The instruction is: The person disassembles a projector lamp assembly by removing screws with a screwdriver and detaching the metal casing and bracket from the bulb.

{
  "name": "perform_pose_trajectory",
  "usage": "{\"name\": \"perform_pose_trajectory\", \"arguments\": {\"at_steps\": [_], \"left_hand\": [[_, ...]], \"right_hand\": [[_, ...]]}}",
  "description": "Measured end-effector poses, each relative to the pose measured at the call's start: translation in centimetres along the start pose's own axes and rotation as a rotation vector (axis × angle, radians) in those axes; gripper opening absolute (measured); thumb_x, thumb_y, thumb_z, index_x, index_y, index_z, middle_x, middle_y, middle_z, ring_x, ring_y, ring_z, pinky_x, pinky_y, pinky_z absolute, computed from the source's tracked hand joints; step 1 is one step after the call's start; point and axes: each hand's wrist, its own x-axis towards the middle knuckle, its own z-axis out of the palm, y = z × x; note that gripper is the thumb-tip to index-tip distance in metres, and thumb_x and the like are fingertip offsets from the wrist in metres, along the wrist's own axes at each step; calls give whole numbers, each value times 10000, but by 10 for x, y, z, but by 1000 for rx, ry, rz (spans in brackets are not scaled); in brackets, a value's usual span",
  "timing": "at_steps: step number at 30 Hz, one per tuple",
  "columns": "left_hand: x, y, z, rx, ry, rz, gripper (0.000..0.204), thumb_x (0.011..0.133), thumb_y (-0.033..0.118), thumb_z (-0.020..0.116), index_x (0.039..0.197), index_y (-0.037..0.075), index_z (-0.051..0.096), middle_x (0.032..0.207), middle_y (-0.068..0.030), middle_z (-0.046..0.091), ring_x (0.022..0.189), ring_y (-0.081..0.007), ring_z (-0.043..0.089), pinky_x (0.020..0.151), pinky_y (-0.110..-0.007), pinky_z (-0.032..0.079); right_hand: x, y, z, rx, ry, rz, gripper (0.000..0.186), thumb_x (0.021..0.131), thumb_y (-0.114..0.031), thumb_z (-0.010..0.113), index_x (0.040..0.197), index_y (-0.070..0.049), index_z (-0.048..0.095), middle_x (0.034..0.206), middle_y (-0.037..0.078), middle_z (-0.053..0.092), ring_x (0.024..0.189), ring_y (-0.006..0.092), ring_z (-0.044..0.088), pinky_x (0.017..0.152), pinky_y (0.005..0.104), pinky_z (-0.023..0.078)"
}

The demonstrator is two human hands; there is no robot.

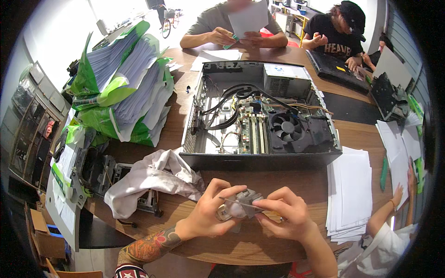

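Note:
My left hand (211, 211), fingers curled, grips one side of a small grey part (249, 198) above the near edge of the table. A thin, flat edge runs across this part; its exact kind cannot be made out. From the other side, my right hand (288, 215) pinches it between thumb and fingers. A pale, rounded piece (225, 212) shows by my left fingers, partly hidden by them. Just beyond my hands lies an opened desktop computer case (259, 161), with a black fan (286, 128), memory sticks (259, 134), dark cables (225, 104) and a power supply (286, 81) inside.
A crumpled whitish cloth (155, 180) covers dark computer parts at left. Behind it rise green-wrapped paper stacks (125, 83). White sheets (350, 194) lie at right. Across the table, one person holds paper (249, 21); another works over a black laptop (338, 72). A third person's arm (384, 211) reaches in at right.

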Motion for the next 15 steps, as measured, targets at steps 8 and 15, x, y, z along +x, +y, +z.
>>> {"name": "perform_pose_trajectory", "arguments": {"at_steps": [8, 15], "left_hand": [[-1, -6, 0, -2, 26, 23, 728, 590, 127, 838, 1280, 100, 604, 1086, -151, 516, 996, -306, 554, 845, -384, 485], [-1, -4, -2, -13, 36, 49, 744, 602, 50, 815, 1305, 138, 589, 1103, -151, 483, 994, -306, 543, 863, -394, 492]], "right_hand": [[-3, -1, 8, 68, 79, 19, 463, 711, -18, 812, 1151, -99, 696, 904, 87, 614, 689, 196, 632, 569, 305, 553], [-1, 0, 2, -22, -1, -31, 516, 700, -36, 830, 1190, -65, 669, 905, 100, 609, 713, 210, 633, 587, 299, 552]]}}
